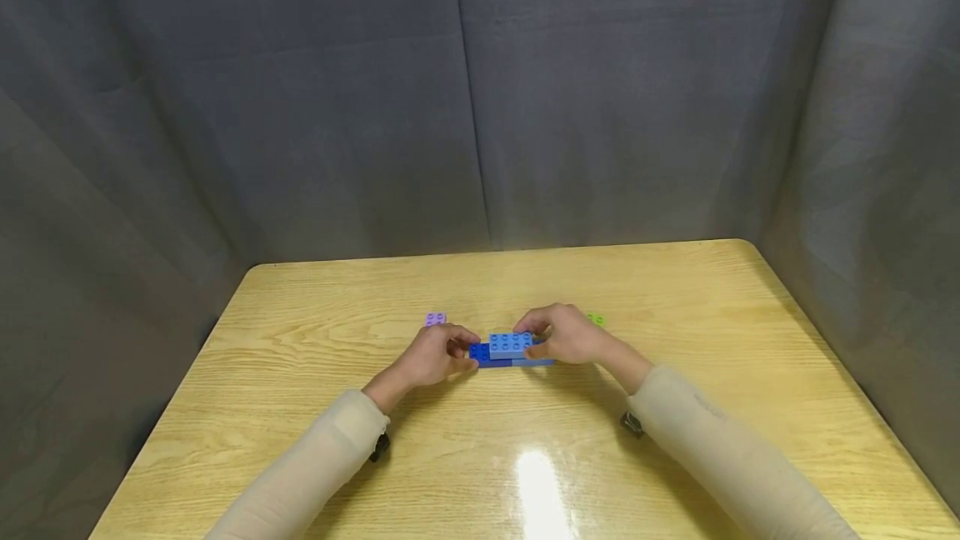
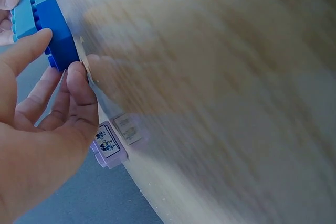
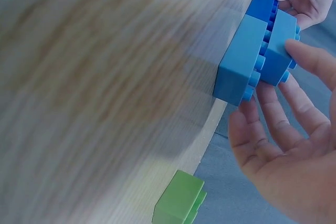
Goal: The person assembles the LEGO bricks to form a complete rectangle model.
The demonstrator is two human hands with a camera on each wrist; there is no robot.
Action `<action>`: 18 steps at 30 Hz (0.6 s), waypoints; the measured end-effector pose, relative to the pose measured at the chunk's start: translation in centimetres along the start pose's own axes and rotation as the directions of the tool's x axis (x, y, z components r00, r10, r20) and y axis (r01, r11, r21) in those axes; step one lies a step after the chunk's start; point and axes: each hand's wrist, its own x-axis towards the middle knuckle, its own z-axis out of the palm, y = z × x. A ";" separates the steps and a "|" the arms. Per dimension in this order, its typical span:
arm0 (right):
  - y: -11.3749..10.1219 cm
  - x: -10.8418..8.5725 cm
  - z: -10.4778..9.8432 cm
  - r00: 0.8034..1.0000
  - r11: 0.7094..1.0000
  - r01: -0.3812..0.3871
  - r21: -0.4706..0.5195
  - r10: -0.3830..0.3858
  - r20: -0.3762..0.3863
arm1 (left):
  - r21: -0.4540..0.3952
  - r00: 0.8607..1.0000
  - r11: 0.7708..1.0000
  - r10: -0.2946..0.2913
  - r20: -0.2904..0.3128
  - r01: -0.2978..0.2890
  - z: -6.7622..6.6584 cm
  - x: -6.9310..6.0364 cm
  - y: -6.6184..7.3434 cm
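A dark blue brick (image 1: 492, 362) and a light blue brick (image 3: 241, 59) lie end to end on the table. Above them, bridging both, is another light blue brick (image 1: 510, 345); whether it is fully pressed down I cannot tell. My left hand (image 1: 433, 354) holds the dark blue brick (image 2: 55, 32) at its left end, thumb on the near side and fingers at the end and behind. With thumb and fingers my right hand (image 1: 567, 335) pinches the upper light blue brick (image 3: 280, 45) near its right end.
Behind my left hand stands a purple brick (image 1: 436, 319), with a printed picture on its side in the left wrist view. A green brick (image 3: 179, 198) is behind my right hand. Grey curtains (image 1: 480, 107) surround the wooden table (image 1: 337, 290).
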 end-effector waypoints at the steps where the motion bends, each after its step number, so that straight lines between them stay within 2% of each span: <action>1: 0.0 0.0 0.0 1.000 1.000 -0.001 0.001 0.001 0.001 | 0.000 1.000 1.000 0.002 0.000 -0.002 0.0 0.0 0.0; 9: 0.1 -0.1 0.0 1.000 1.000 0.006 0.005 -0.006 0.003 | -0.002 0.999 0.999 0.044 -0.021 -0.044 -0.3 0.3 0.2; 18: 0.1 0.0 0.0 1.000 1.000 0.003 0.010 -0.003 0.009 | -0.001 0.997 0.997 0.080 -0.015 -0.080 -0.3 0.5 1.0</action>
